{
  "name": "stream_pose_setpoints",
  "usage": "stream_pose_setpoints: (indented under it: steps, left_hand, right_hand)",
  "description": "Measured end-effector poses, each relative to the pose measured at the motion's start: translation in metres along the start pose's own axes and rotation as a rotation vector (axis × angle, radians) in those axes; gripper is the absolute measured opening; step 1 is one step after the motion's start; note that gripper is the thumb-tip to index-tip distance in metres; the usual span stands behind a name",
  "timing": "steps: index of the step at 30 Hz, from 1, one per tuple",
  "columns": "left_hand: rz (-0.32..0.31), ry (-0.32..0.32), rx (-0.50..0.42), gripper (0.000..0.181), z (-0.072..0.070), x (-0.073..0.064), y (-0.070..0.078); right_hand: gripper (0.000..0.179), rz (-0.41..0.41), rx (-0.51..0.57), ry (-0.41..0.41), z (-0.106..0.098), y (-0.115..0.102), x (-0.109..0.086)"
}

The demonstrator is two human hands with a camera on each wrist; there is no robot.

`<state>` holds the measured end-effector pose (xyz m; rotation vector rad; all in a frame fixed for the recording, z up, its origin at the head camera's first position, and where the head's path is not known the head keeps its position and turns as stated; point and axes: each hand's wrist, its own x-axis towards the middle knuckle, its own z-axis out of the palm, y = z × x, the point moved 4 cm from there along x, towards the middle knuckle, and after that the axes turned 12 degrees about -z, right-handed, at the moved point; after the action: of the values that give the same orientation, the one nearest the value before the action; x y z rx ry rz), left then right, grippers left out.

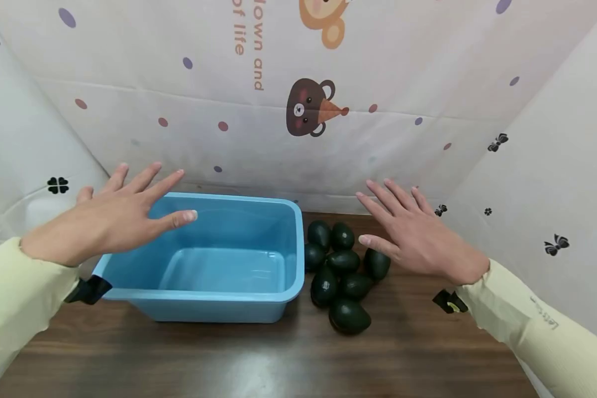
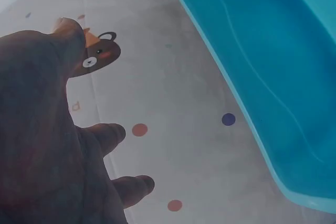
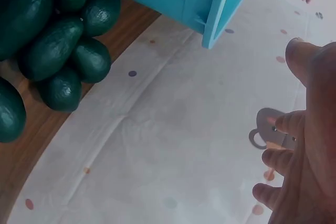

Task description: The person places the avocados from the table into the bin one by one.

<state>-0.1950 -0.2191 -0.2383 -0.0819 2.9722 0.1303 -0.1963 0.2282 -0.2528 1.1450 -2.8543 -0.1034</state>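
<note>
Both hands are flat and hold nothing. The left hand (image 1: 111, 218) hovers over the empty blue tub (image 1: 258, 301). The right hand (image 1: 418, 237) hovers over the dark avocados (image 1: 343, 276), piled on the counter (image 1: 278, 359) beside the tub, within easy reach.

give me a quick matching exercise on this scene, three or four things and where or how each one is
Things:
1. left hand
2. right hand
3. blue tub
4. avocados

States:
a. heaped on the wooden table to the right of the tub
b. open, fingers spread, above the avocados
c. empty, standing on the table
d. open, fingers spread, over the tub's left rim

Pairs: 1-d, 2-b, 3-c, 4-a
</note>
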Motion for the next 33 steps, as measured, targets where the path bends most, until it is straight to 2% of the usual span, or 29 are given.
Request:
stream_pose_setpoints:
  steps: [3,9,18,23,33]
  left_hand:
    - [0.008,-0.003,0.000,0.106,-0.002,0.002,0.001]
    - [-0.013,-0.013,-0.014,0.105,0.008,0.004,-0.013]
    - [-0.010,-0.014,-0.004,0.108,0.018,0.016,-0.015]
    - [-0.011,0.011,0.011,0.112,0.019,0.021,-0.015]
    - [-0.039,0.082,0.017,0.111,0.025,0.023,-0.034]
  right_hand:
    - [0.081,0.016,0.020,-0.007,0.000,0.004,-0.003]
    - [0.080,0.007,0.030,0.002,0.005,0.009,0.010]
    - [0.081,0.063,0.043,-0.032,0.018,0.018,0.002]
    - [0.080,0.086,0.060,-0.021,0.026,0.021,-0.004]
    - [0.080,0.126,0.089,-0.008,0.034,0.031,-0.009]
